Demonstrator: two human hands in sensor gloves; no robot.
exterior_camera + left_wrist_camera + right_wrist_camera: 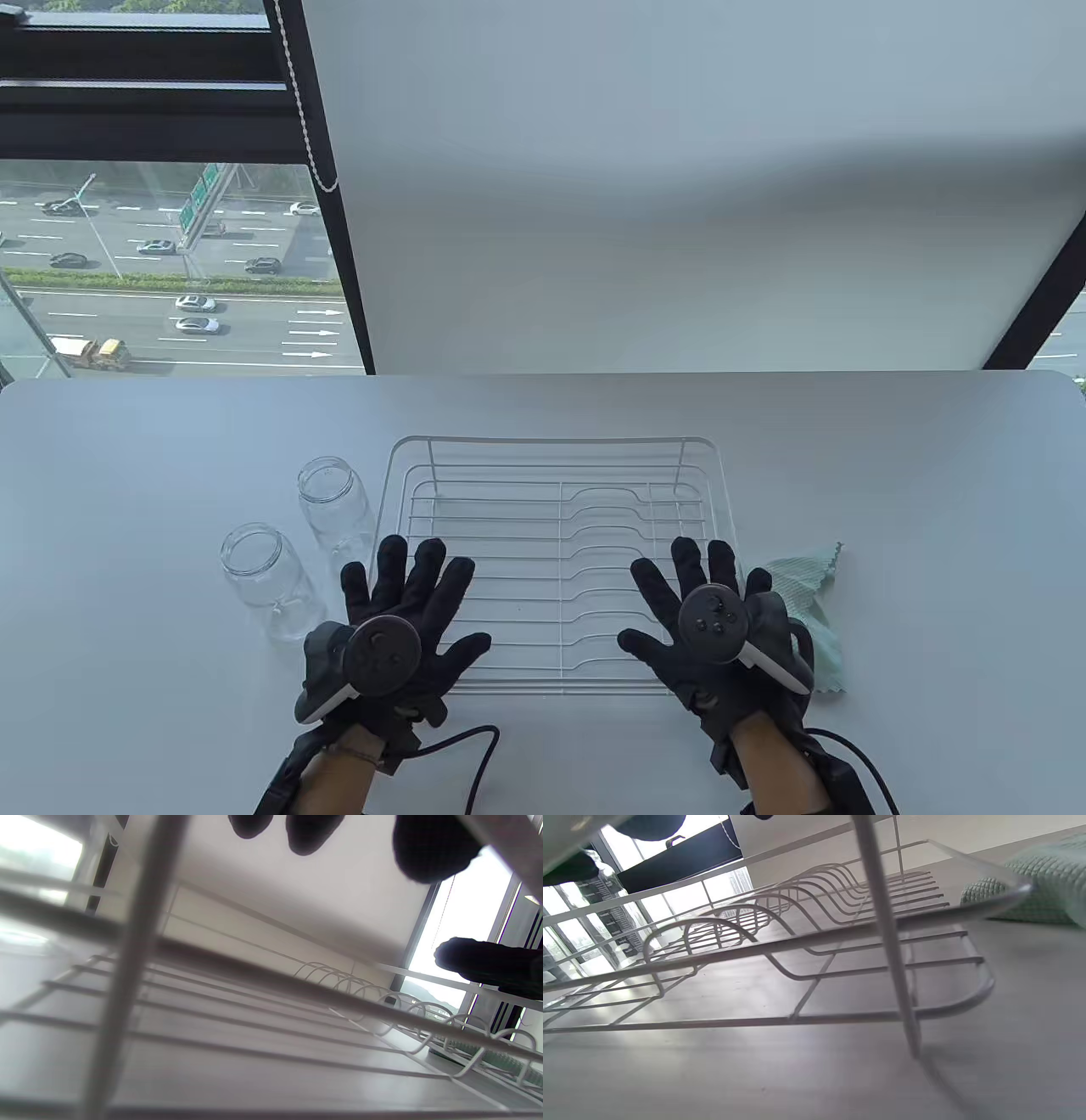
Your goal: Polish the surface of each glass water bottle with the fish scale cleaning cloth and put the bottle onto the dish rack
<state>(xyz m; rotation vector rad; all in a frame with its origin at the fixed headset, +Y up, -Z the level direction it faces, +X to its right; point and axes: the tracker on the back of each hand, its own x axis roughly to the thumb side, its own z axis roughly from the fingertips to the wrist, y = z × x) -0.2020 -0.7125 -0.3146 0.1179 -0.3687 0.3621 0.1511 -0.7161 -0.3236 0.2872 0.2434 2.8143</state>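
Two clear glass bottles stand left of centre, beside the white wire dish rack. They look rigid, slick and breakable: grip round the body. Both hands, left and right, hover spread-fingered, holding nothing. The soft mint cloth lies at the right.

Both hands reach in from the near edge, palms down, in black sensor gloves. The left hand has its fingers straight and fanned, the thumb pointing toward the other hand. The right hand mirrors it, fingers spread and thumb stretched inward. Neither holds anything. A dark tracker sits strapped on the back of each, and a cable trails from each wrist. In the left wrist view, blurred dark fingertips hang in from the top edge.
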